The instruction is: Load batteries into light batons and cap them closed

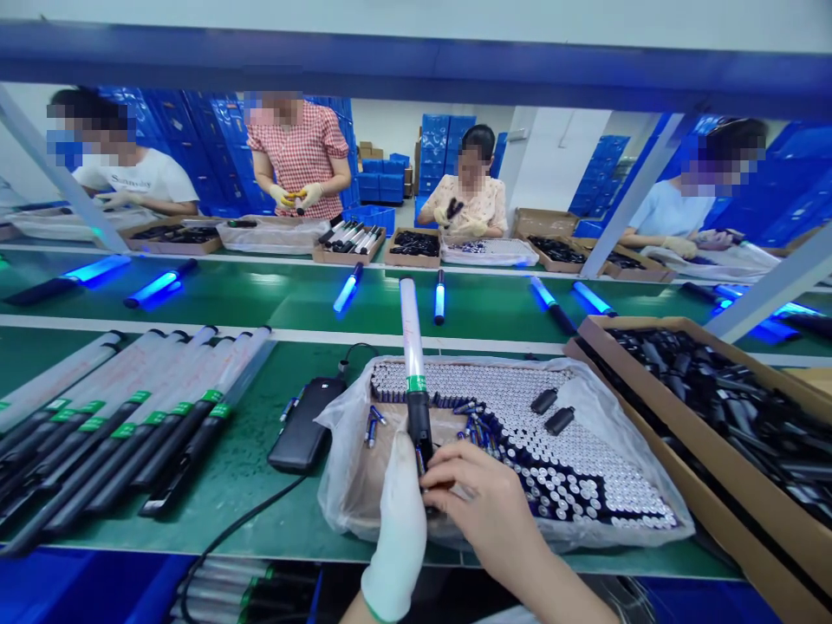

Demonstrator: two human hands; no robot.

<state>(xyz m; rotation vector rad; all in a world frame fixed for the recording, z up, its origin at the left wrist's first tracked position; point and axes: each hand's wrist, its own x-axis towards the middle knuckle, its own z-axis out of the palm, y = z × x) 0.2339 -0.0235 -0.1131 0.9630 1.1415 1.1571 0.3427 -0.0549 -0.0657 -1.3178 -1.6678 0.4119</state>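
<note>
My left hand (399,520), in a white glove, is wrapped around the black handle of a light stick (413,351). The stick points away from me, with a frosted white tube and a green band. My bare right hand (477,498) has its fingers pinched at the handle's lower end, where a bit of a battery shows in an opening. What those fingertips hold, if anything, is hidden. Beneath both hands lies a plastic-lined tray (354,498) of batteries (481,381), most standing upright, some lying loose. Two black covers (559,420) rest on the batteries.
Several light sticks (143,425) lie side by side at left. A black power bank (305,425) with a cable sits beside the tray. At right stands a cardboard box (689,407) of black parts. Lit blue sticks (440,299) lie on the green belt; co-workers (302,160) work beyond it.
</note>
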